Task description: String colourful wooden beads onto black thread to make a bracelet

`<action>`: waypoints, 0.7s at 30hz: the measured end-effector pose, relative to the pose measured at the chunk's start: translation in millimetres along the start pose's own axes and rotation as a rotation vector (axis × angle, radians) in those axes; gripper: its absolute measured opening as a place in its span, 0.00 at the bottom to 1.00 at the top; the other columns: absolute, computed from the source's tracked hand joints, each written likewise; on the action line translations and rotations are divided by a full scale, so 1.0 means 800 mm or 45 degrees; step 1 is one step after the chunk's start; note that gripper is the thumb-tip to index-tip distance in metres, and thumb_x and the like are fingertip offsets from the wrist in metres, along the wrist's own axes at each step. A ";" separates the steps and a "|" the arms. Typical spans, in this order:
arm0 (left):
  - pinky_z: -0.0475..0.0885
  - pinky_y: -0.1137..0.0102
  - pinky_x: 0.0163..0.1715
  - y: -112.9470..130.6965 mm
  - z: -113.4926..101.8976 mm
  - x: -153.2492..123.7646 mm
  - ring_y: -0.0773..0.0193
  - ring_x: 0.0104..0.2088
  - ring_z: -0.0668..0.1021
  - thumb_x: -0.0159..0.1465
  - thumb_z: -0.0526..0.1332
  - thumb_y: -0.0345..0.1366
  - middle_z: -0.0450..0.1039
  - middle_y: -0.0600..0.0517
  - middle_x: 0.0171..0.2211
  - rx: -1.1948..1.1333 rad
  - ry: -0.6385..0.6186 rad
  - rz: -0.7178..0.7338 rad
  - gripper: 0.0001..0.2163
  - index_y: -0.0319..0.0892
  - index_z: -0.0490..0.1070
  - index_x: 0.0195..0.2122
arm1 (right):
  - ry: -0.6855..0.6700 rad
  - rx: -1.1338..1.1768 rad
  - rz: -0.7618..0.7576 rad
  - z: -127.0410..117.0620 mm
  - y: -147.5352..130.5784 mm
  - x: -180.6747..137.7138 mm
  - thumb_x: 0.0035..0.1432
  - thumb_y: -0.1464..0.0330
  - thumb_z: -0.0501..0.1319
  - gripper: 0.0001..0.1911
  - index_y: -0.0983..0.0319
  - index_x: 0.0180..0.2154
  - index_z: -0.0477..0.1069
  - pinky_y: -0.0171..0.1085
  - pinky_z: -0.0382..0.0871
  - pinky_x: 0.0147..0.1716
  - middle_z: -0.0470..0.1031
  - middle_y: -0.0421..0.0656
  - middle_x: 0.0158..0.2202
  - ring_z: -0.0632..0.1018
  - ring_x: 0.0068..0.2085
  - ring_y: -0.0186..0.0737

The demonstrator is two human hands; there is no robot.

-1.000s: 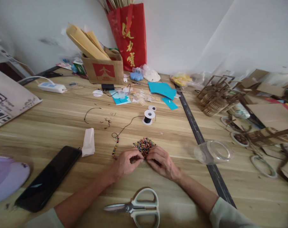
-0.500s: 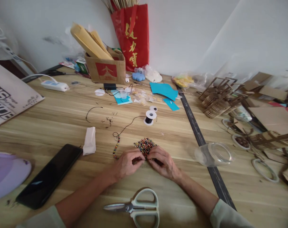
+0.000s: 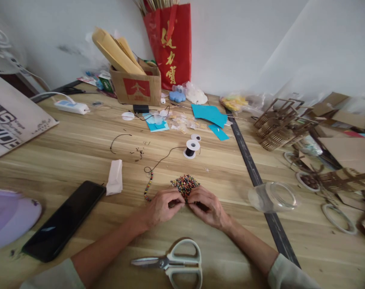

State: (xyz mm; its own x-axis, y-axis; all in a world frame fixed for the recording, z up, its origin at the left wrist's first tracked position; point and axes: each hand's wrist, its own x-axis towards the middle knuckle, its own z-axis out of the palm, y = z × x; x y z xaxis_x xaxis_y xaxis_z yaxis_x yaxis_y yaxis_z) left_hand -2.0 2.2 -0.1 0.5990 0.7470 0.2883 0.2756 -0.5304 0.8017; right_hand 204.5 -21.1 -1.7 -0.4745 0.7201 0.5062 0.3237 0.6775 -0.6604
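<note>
A pile of small multicoloured beads lies just beyond my fingertips. My left hand is closed in a pinch, and a short dark bit of cord shows between it and my right hand, whose fingers are pinched too. Whether a bead sits between the fingertips is too small to tell. From beside my left hand a strand of threaded beads curves away. Its black cord loops and runs to a white spool standing upright. Nearer me, scissors with pale handles lie flat.
On the left are a black phone, a folded white paper and a purple object. A clear plastic jar lies on its side to the right. Blue paper, a cardboard box and a red bag are at the back.
The view has shifted slightly. Both hands keep their pinch over the same spot, with the cord between them; the beads, spool and scissors stay where they were.
</note>
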 end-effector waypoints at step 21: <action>0.66 0.73 0.30 0.001 0.001 -0.001 0.65 0.27 0.72 0.59 0.59 0.26 0.72 0.51 0.26 0.057 -0.011 0.036 0.06 0.40 0.72 0.27 | -0.031 0.060 0.051 -0.002 -0.003 0.003 0.63 0.73 0.59 0.04 0.62 0.39 0.71 0.42 0.73 0.42 0.75 0.47 0.35 0.76 0.40 0.41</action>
State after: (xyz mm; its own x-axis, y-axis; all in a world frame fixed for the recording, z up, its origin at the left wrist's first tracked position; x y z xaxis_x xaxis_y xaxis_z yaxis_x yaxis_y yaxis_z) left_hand -1.8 1.2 -0.3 0.6137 0.7281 0.3055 0.2917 -0.5687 0.7691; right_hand 203.9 -20.8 1.9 -0.4819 0.7424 0.4654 0.3041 0.6399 -0.7057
